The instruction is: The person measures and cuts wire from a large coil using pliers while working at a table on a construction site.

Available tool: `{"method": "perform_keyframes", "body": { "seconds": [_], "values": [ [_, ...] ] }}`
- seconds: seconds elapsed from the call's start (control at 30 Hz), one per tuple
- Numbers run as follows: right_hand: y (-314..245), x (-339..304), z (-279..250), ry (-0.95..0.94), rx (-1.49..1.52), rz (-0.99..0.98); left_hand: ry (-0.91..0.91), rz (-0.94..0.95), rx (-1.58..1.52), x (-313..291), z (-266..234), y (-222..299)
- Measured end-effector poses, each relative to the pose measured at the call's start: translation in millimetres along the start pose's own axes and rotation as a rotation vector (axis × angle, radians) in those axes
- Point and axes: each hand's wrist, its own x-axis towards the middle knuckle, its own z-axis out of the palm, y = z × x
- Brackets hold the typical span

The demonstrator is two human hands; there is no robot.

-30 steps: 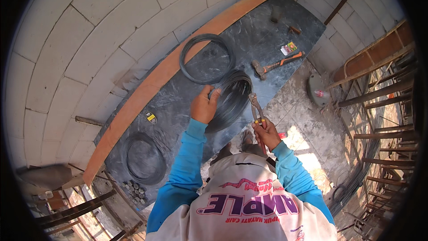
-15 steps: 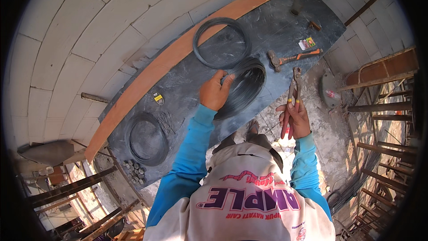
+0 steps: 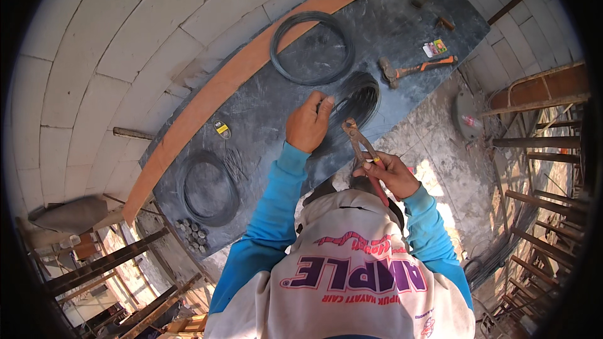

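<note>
My left hand [image 3: 309, 122] is closed round the edge of a thick coil of dark wire [image 3: 363, 102], tilted up off the table. In my right hand [image 3: 394, 174] is a pair of pincers [image 3: 355, 139] with red and yellow handles; its rusty jaws point up and left, close beside the held coil. Part of that coil is hidden behind my left hand and the pincers. A second wire coil [image 3: 274, 50] lies flat just beyond, partly over an orange-brown strip. Another coil [image 3: 182, 189] rests at the table's left end, with short wire pieces [image 3: 235, 164] beside it.
On the dark table [image 3: 264, 127] lie a hammer [image 3: 419, 69], a small colourful packet [image 3: 434, 48] and a yellow-labelled tag [image 3: 222, 129]. Several grey lumps [image 3: 191, 236] sit at the near left corner. The orange-brown strip [image 3: 207, 97] runs along the wall side. Rusty bars [image 3: 545, 208] stand at right.
My right hand has brought the pincers left, from the table's right side to beside the coil. My left hand, still on the coil, has shifted slightly right.
</note>
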Motion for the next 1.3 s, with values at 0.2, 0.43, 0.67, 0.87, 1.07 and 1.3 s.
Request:
{"method": "perform_keyframes", "body": {
  "seconds": [0.2, 0.43, 0.67, 0.87, 1.07, 1.3],
  "values": [
    [-14, 14, 1, -0.039, 0.107, 0.088, -0.015, 0.025, 0.022, -5, -2, 0],
    [-22, 16, 5, -0.115, 0.185, 0.107, -0.007, 0.021, 0.014, -13, -4, 5],
    [-26, 14, -2, -0.17, 0.144, 0.159, -0.005, 0.032, -0.009, -19, -5, -1],
    [-34, 11, -5, -0.152, 0.049, 0.13, -0.019, 0.055, 0.011, -21, -6, 0],
    [-40, 9, 9, -0.077, 0.027, 0.15, -0.051, 0.044, 0.002, -25, -7, 1],
    [-25, 16, 18, -0.118, 0.153, 0.191, -0.063, 0.098, -0.028, -19, -7, -9]
  ]
}}
